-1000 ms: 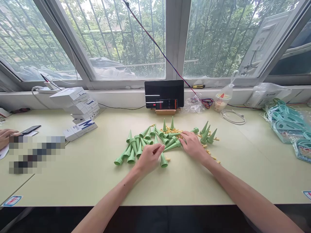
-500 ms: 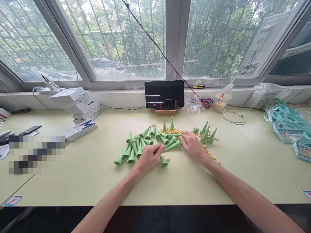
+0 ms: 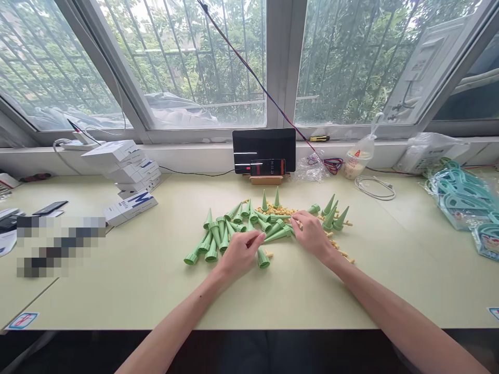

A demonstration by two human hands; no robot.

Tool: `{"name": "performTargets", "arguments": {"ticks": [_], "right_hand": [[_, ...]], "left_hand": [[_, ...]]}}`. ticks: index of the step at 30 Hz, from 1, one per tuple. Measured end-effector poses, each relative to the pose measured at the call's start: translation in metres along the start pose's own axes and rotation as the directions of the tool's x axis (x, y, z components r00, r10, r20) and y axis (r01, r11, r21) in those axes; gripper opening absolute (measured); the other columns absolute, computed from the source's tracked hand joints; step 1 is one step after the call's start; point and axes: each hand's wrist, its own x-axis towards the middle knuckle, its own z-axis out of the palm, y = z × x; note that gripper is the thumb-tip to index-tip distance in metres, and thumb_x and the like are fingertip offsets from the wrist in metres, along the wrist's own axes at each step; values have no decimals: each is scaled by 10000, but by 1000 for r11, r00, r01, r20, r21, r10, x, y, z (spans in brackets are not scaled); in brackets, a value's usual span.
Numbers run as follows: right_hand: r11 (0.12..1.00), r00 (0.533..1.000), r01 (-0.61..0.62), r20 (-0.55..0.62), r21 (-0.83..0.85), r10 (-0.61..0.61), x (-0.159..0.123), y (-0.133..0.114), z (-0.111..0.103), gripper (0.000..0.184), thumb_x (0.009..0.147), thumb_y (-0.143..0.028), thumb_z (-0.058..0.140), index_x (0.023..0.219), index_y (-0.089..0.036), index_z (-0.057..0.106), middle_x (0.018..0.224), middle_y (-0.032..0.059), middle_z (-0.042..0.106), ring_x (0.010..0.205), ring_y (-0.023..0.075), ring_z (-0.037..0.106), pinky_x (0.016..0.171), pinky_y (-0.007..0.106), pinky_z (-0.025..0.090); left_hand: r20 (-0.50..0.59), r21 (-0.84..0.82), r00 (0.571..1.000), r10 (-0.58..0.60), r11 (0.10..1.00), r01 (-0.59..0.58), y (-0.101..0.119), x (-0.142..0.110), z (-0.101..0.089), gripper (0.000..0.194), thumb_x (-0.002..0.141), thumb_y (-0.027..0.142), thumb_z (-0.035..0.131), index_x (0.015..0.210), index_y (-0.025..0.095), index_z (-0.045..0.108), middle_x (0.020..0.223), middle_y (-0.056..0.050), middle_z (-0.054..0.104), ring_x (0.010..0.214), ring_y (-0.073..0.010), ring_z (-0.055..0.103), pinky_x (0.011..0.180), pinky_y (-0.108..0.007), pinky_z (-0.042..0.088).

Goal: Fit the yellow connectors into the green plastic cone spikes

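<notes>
Beside a heap of green plastic cone-shaped spikes [image 3: 213, 234], my left hand [image 3: 242, 253] is closed, its thumb against the curled fingers. Whatever it may hold is hidden behind the fingers. One spike [image 3: 263, 258] lies just right of that hand, near a small yellow piece [image 3: 269, 254]. My right hand [image 3: 311, 234] reaches to the right end of the heap, its fingers bent and pressed together at the edge of a pile of small yellow pegs [image 3: 286, 211]. I cannot make out what is in its fingertips. A lying spike [image 3: 278, 234] points from near it towards my left hand.
Several spikes stand upright [image 3: 329, 217] right of my right hand. A dark tablet [image 3: 264, 148] leans at the back. White boxes [image 3: 128, 166] are stacked at left; bagged turquoise items [image 3: 456, 195] lie at right. A bagged cup [image 3: 355, 162] and a coiled cable [image 3: 374, 188] are behind.
</notes>
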Motion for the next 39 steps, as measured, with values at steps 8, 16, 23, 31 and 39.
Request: {"name": "performTargets", "arguments": {"ticks": [8,16,23,31,39], "right_hand": [[996,992,48,-116,79,-39,-2,-7,0,227,979,-215,455,914,-167,667,968,124,672,872,249,662,807,384,547],[961,977,191,-132,202,-166,-16,-38,3,202,982,-173,467,1032,-201,661,1024,105,668,959,239,658,854,380,568],[918,965,261,-98,298,-242,-26,-50,14,220,981,-152,475,1073,-215,665,1015,92,670,918,217,664,818,361,583],[903,979,204,-48,378,-200,-28,-51,16,227,966,-157,512,1064,-220,707,1016,86,690,905,210,679,815,358,592],[888,985,157,1,432,-175,-30,-56,15,235,970,-182,528,1085,-230,727,1044,83,705,941,216,685,845,368,588]], "left_hand": [[7,5,1000,7,1000,-7,2,0,0,426,993,359,438,619,191,322,598,50,217,567,-104,189,544,-285,178],[8,19,1000,8,1000,-8,7,-1,-1,346,987,363,475,714,168,560,561,57,363,539,-96,291,541,-247,251],[92,43,995,45,998,-49,7,-4,3,278,963,334,541,762,165,631,598,48,482,552,-92,370,562,-228,316],[65,67,995,77,994,-82,2,-4,5,369,970,312,530,633,164,542,574,47,394,561,-101,322,549,-245,291],[25,69,998,52,996,-54,4,-5,5,338,917,300,595,614,164,532,557,49,426,532,-91,364,523,-231,295]]}}
